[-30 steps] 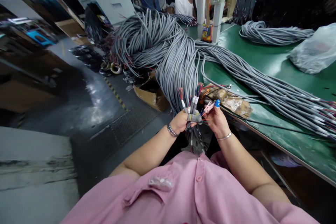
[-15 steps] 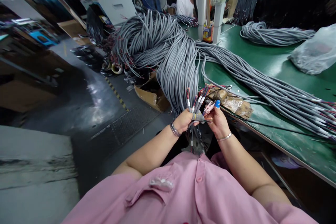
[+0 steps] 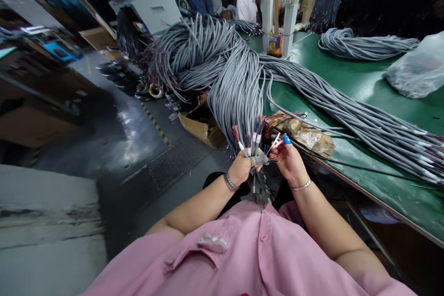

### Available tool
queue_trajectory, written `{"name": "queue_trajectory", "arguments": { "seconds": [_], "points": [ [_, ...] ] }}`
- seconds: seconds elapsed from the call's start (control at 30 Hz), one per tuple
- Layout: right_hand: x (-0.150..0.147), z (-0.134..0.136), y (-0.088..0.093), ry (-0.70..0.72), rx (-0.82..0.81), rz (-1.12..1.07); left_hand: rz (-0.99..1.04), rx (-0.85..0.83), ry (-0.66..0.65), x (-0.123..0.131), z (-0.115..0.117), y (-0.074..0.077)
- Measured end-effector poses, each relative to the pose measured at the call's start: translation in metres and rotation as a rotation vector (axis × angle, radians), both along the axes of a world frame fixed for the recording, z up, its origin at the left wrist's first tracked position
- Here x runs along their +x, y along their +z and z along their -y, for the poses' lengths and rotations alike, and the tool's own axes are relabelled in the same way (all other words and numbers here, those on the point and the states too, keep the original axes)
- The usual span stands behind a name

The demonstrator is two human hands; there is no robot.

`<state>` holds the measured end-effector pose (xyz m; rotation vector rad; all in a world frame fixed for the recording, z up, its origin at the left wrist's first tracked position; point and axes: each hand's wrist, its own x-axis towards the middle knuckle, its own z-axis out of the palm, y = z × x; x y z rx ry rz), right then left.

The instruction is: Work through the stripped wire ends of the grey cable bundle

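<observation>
My left hand (image 3: 240, 168) is closed around several grey cables (image 3: 255, 145), with a grey knitted cover on its thumb. Their stripped ends fan upward in thin coloured wires (image 3: 258, 122), above short white bands. Thin wires also stick out sideways by the thumb tip, towards my right hand (image 3: 290, 164). That hand wears a blue cover on one digit and pinches a small pale pink clip-shaped tool (image 3: 276, 140); its exact kind is unclear. Both hands are close together, just off the bench edge, and the right fingertips are partly hidden.
A thick heap of grey cables (image 3: 197, 46) hangs over the corner of the green bench (image 3: 301, 71). More cables (image 3: 347, 106) run along it. Beside my right hand lies a taped wooden block (image 3: 308, 136). An open carton (image 3: 199, 125) stands below; a person (image 3: 246, 4) sits beyond.
The cable ends in my left hand have spread, with one now leaning left. The pale pink tool has turned more upright in my right hand. Both hands stay nearly in place.
</observation>
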<state>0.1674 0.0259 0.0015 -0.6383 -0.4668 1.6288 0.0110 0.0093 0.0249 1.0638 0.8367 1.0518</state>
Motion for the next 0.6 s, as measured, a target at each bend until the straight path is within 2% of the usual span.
{"name": "queue_trajectory", "arguments": {
  "seconds": [0.2, 0.4, 0.6],
  "points": [
    [-0.006, -0.004, -0.001, -0.038, 0.010, 0.078, -0.028, 0.041, 0.068, 0.012, 0.002, 0.003],
    [-0.008, -0.007, -0.010, -0.128, 0.080, 0.165, -0.013, 0.053, 0.088, 0.009, -0.001, -0.001],
    [-0.005, -0.011, -0.010, -0.055, 0.034, 0.080, -0.022, 0.020, 0.084, 0.007, -0.002, 0.000]
  ]
}}
